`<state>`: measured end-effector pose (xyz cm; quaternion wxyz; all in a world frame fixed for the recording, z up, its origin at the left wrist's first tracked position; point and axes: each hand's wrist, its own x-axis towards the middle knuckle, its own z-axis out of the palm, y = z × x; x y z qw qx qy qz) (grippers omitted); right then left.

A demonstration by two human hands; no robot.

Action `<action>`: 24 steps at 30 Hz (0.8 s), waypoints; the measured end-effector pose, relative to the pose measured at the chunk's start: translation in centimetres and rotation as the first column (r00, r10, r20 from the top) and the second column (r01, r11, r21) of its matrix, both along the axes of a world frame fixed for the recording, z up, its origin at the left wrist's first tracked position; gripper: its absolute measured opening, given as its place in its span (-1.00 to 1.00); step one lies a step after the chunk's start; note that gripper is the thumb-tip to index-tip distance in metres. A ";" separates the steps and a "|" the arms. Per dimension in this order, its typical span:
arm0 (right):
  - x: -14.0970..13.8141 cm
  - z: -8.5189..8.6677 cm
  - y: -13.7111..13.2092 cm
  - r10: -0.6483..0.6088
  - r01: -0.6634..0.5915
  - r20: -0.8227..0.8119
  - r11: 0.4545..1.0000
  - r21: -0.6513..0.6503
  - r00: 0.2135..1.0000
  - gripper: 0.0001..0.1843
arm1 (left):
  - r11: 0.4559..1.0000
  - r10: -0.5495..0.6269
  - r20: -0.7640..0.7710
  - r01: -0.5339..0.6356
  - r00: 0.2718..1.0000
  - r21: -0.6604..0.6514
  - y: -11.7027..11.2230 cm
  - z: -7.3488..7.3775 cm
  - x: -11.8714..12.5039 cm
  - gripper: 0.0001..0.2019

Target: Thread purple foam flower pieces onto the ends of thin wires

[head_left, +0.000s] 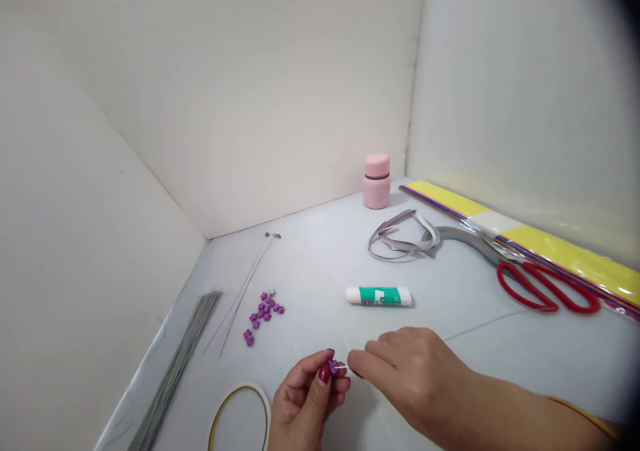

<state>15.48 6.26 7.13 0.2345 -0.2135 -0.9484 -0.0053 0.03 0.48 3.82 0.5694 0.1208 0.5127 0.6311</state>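
Observation:
My left hand [307, 397] is at the bottom middle, its fingertips pinched on a tiny purple paper flower [333, 365]. My right hand [410, 371] faces it from the right, fingers pinched on a thin wire [480, 325] that trails off to the right across the table; the wire's tip meets the flower. A small heap of purple flowers [263, 312] lies just left of and beyond my left hand.
A glue stick [379, 296] lies mid-table. Grey paper strips [400, 241], red-handled scissors [543, 284] and packed yellow paper sheets [550, 244] are at right. A pink jar [377, 181] stands in the corner. A wire bundle [180, 364], two flowered wires [250, 281] and a tape roll [243, 414] are at left.

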 end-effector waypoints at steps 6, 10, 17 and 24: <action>-0.1 -0.2 0.1 0.000 0.000 0.009 1.000 -0.003 1.000 -0.78 | 1.000 0.023 -0.004 -0.023 1.000 0.005 0.0 -0.2 0.0 -0.71; -0.1 -0.4 0.1 0.007 -0.006 0.032 1.000 -0.022 0.999 -0.78 | 0.997 0.058 -0.071 -0.055 0.996 0.047 0.0 -0.5 -0.1 -0.73; -0.5 -0.4 0.0 -0.001 0.000 -0.035 0.999 -0.049 0.999 -0.73 | 0.986 0.160 -0.283 -0.137 0.946 0.100 -0.3 -0.3 0.3 -0.77; -0.5 -0.9 -0.2 -0.017 0.014 -0.056 0.998 -0.062 0.998 -0.75 | 0.969 0.231 -0.412 -0.170 0.881 0.179 -0.5 -0.1 0.7 -0.78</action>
